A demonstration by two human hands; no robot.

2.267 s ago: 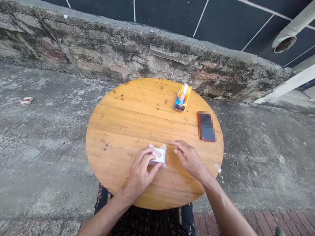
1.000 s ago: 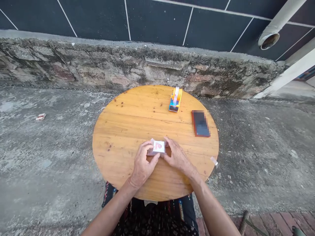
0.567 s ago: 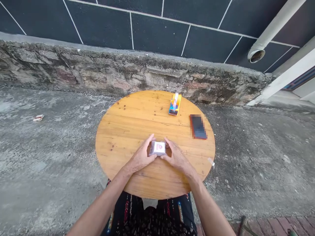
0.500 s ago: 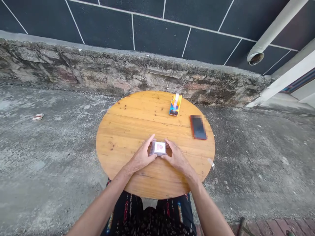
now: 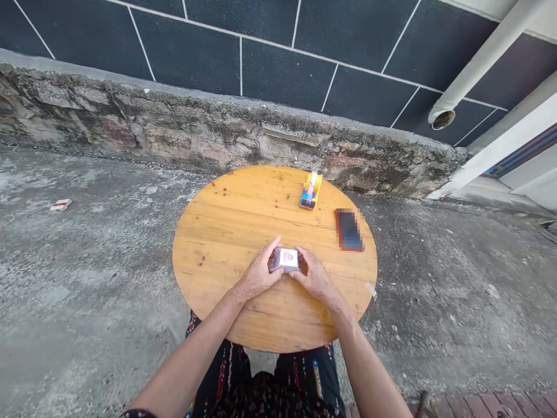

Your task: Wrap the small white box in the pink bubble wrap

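Note:
A small box-shaped packet [image 5: 289,258], greyish and wrapped in something like plastic film, has a white label with red print on top. My left hand [image 5: 259,275] grips its left end, thumb on the near side and fingers on the far side. At the right end my right hand [image 5: 315,275] closes on it the same way. Both hands are low over the round wooden table [image 5: 256,322]; whether the packet touches the wood I cannot tell. Farther back on the table stands a yellow and blue tape dispenser [image 5: 310,190] with a roll of tape.
To the right on the table lies a dark phone-like slab [image 5: 349,230] with a red edge, partly pixelated. A strip of clear tape [image 5: 371,290] sticks to the table's right rim. Behind runs a low stone ledge [image 5: 195,130]. A small packet [image 5: 61,205] lies on the concrete at left.
The view has shifted slightly. Both hands and the packet sit a little farther right on the tabletop, with the grip much the same.

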